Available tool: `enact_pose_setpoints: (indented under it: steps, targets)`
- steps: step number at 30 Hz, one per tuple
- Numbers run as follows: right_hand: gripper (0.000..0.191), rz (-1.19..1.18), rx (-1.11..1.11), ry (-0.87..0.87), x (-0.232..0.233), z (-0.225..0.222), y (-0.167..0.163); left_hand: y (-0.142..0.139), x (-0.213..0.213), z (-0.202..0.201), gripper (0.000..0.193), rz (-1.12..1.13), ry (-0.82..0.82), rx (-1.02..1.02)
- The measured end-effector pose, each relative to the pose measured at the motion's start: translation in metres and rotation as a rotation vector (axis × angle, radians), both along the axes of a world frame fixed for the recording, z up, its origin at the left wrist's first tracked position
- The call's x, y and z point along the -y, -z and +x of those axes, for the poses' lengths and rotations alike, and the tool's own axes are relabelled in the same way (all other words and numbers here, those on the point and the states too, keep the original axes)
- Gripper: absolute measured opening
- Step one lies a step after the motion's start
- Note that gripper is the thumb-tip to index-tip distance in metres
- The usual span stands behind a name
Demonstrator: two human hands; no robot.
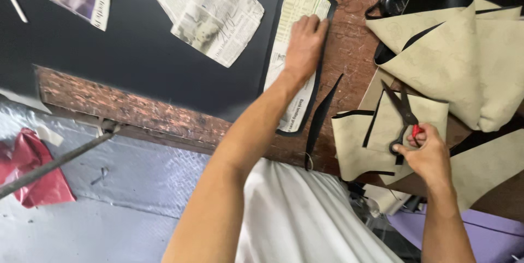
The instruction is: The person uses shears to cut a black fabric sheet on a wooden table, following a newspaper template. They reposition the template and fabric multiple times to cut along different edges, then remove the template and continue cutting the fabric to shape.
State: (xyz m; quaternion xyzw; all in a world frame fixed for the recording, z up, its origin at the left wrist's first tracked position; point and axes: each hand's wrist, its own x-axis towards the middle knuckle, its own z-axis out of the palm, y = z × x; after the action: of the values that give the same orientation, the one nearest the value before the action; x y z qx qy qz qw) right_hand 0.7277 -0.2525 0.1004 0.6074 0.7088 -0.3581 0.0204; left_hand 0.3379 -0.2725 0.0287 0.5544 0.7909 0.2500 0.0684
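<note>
Your right hand [428,154] grips scissors [403,114]; left hand [303,45] flat, open on newspaper pattern [292,50]. Pattern could slip if pressure eases.

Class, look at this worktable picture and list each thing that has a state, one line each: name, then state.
left hand: flat, pressing on the newspaper pattern
newspaper pattern: lying flat on the black sheet, held down
black sheet: spread flat, edge cut along the pattern
black strip: cut loose, lying on the table
right hand: gripping the scissors
scissors: blades open, resting on beige pieces
beige pieces: folded, piled
</note>
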Motion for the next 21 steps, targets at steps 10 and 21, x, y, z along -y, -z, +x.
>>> enact_pose_setpoints:
  steps: [10,21]
  targets:
    - [0.052,0.124,0.010,0.059,0.061,-0.050,-0.049,-0.004,0.015,0.015,0.037,0.175,-0.157,0.257]
    - [0.031,0.028,0.024,-0.467,0.123,-0.217,0.019,-0.032,0.064,0.071,0.024,0.112,0.104,0.449]
